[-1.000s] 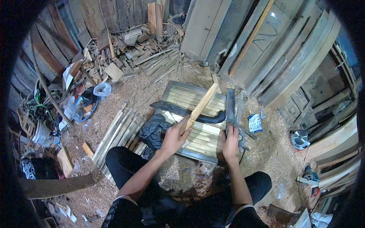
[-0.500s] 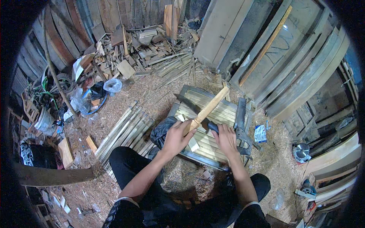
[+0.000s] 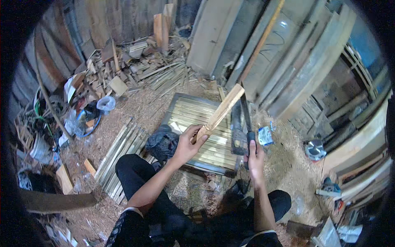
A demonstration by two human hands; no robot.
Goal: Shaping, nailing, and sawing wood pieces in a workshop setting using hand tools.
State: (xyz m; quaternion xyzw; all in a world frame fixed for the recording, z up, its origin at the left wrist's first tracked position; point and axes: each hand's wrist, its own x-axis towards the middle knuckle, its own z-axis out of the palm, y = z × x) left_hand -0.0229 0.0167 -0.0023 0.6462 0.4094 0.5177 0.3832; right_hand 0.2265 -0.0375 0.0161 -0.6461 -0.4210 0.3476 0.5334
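A short length of pale wood (image 3: 225, 108) slants up and to the right from my left hand (image 3: 189, 143), whose fingers and thumb are closed on its lower end. A small notch shows in the wood just above the grip. My right hand (image 3: 255, 160) is wrapped round the dark handle of a long-bladed knife, like a machete (image 3: 246, 113). Its dark blade points up and away, just right of the wood's far end. Beneath both hands lies a dark-framed panel of pale slats (image 3: 214, 154). A black plastic bag (image 3: 161, 145) sits at its left, by my left wrist.
A bundle of thin wooden strips (image 3: 119, 154) lies on the shavings-covered ground at left. Scrap wood (image 3: 119, 74) is heaped at the back left. Tall boards (image 3: 214, 39) lean at the back right. A round metal object (image 3: 314, 149) and a power tool (image 3: 329, 188) are at far right.
My right hand has moved right with the knife, and the blade has swung from behind the wood to upright beside it. The left hand still grips the wood. The whole view has shifted.
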